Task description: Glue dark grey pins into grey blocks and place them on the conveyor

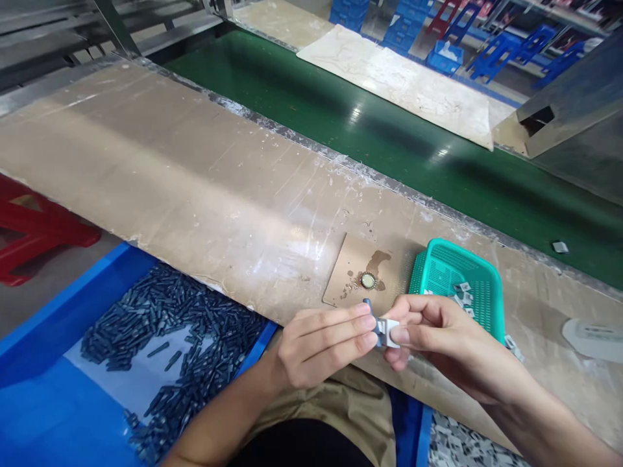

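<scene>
My left hand [324, 340] is closed on a dark blue-grey piece [368, 303], whose tip sticks up past the fingers. Against it is a small white square part [390, 332], pinched between the thumb and fingers of my right hand [428, 327]. The two pieces touch between my hands, just above the table's front edge. Behind them, a small round cap [368, 280] sits on a brown board [341, 272] with wet stains around it. A green basket [495, 292] with several small white parts [462, 295] stands behind my right hand.
A blue bin [111, 259] of many dark pieces [209, 331] lies at lower left. Many light parts [462, 444] fill a bin at the bottom right. Beyond the table [170, 175] runs a green belt [292, 97] with a small part [560, 247]. A red stool [48, 233] stands left.
</scene>
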{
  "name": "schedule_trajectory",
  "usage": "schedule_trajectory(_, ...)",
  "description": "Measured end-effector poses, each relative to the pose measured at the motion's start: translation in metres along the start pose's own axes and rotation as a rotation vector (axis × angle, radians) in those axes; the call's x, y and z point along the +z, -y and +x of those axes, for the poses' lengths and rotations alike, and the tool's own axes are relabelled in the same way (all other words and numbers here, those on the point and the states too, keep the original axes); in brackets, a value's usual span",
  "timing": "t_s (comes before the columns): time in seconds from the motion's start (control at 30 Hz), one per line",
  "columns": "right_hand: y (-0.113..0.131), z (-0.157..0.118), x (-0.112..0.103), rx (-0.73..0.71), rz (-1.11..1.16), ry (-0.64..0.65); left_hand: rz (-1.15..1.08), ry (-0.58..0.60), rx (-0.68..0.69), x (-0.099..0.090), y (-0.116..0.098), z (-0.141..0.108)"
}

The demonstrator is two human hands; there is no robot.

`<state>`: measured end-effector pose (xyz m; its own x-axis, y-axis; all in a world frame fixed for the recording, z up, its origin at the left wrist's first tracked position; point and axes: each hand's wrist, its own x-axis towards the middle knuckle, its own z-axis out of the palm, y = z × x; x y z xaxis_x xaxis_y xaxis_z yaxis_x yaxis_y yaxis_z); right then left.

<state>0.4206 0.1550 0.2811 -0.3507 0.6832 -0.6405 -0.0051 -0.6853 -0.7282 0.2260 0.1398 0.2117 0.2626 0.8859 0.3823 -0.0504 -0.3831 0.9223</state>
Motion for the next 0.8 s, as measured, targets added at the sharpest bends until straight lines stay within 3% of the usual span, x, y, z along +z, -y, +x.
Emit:
schedule_trajectory(0.17,-0.001,0.001,-0.001,0.025,-0.004,0.005,-0.009,0.087,0.058,-0.009,-0.008,0.016)
schedule_trajectory(0.3,-0.005,0.001,-0.001,0.05,0.028,-0.001,-0.142,0.214,-0.146,-0.015,-0.007,0.027)
schedule_trajectory(0.47,-0.007,0.003,0.002,0.068,0.067,0.007,-0.311,0.333,-0.252,-0.023,-0.005,0.043)
schedule_trajectory(0.57,-0.007,0.001,0.003,0.07,0.074,-0.004,-0.328,0.266,-0.218,-0.019,-0.008,0.041)
schedule_trajectory(0.7,-0.006,-0.001,0.005,0.059,0.085,-0.006,-0.242,-0.022,-0.02,-0.006,-0.003,0.025)
schedule_trajectory(0.8,-0.006,0.0,0.007,0.036,0.085,-0.009,-0.135,0.022,0.108,-0.004,0.003,0.019)
